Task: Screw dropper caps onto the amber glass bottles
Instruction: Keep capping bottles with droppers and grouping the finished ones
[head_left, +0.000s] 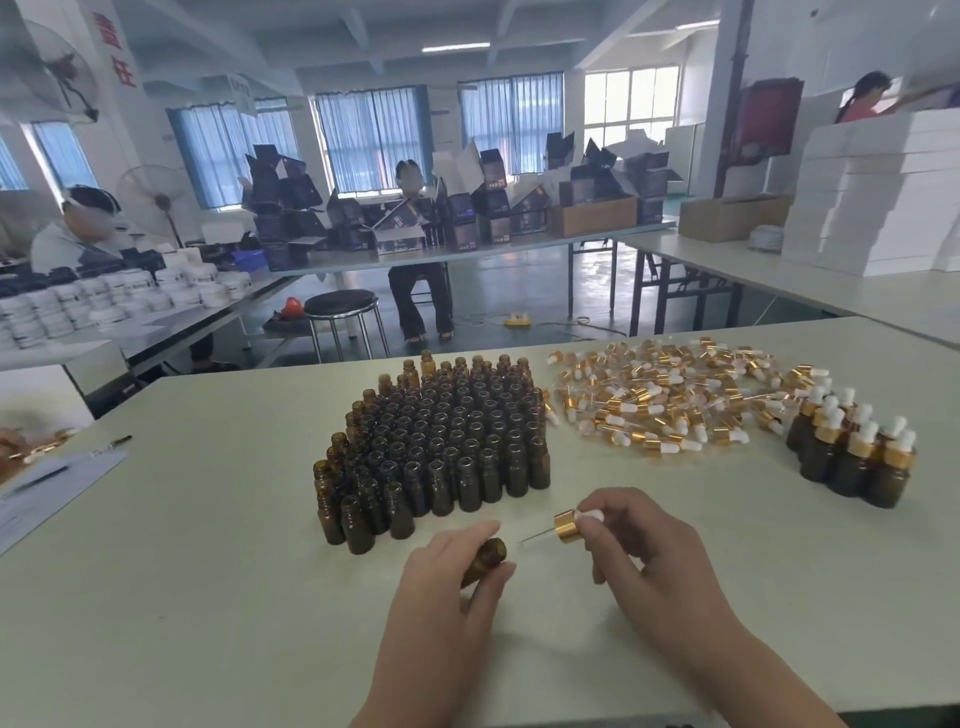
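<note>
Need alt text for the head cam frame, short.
Left hand holds an open amber bottle, tilted toward a gold dropper cap pinched in the right hand; the cap's tube is just short of the mouth. Behind on the table: a block of uncapped bottles, a pile of loose caps, a few capped bottles at right.

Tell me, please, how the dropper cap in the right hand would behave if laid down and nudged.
The dropper cap, pinched by the right hand, has a round gold collar, so it would probably roll, likely in an arc. Its thin clear pipette looks fragile and might snap under sideways pressure. Being small, it is probably light.
</note>
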